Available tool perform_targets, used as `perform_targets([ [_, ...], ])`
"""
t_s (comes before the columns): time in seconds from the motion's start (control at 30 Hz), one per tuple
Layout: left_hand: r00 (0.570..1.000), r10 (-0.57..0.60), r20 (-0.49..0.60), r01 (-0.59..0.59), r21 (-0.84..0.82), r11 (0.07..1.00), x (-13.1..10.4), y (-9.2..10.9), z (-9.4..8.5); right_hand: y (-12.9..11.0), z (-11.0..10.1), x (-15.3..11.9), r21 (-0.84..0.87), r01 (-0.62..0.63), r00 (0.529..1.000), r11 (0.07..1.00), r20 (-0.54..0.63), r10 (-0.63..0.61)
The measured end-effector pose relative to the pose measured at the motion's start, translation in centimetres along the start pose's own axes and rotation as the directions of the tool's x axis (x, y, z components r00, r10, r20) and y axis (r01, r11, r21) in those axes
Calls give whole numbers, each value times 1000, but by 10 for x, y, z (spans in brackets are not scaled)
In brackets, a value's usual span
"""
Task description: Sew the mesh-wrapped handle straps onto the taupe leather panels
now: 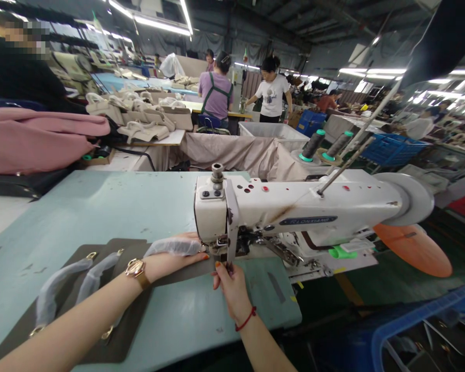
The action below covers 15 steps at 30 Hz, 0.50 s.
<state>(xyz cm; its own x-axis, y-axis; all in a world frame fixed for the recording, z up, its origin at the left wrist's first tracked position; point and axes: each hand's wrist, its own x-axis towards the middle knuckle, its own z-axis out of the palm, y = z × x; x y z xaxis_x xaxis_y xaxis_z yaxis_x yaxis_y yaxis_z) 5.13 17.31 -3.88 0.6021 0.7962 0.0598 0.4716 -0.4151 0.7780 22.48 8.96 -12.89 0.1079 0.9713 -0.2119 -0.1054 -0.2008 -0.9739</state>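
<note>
- Dark grey leather panel, flat, with plastic-wrapped handles on brass rings, lies near left on the pale green tabletop.
- Left hand presses it flat, fingers spread.
- Right hand pinches its edge under the white sewing machine.
- Busy factory hall beyond.

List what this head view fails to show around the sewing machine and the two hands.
- Needle point: hidden behind the sewing machine head.
- Left hand fingertips: tucked under that head.
- Dark panel: partly covered by the forearm.
- Right hand grip: too small to read.
</note>
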Motion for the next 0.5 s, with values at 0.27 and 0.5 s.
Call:
perform_targets([
  [0.27, 986, -64, 155, 47, 107, 993, 8, -11, -8, -1, 6, 10, 17, 5, 999, 1000, -33, -4],
  [0.5, 886, -436, 159, 354, 376, 856, 18, -49, -6, -10, 13, 15, -91, 43, 992, 995, -111, -53],
])
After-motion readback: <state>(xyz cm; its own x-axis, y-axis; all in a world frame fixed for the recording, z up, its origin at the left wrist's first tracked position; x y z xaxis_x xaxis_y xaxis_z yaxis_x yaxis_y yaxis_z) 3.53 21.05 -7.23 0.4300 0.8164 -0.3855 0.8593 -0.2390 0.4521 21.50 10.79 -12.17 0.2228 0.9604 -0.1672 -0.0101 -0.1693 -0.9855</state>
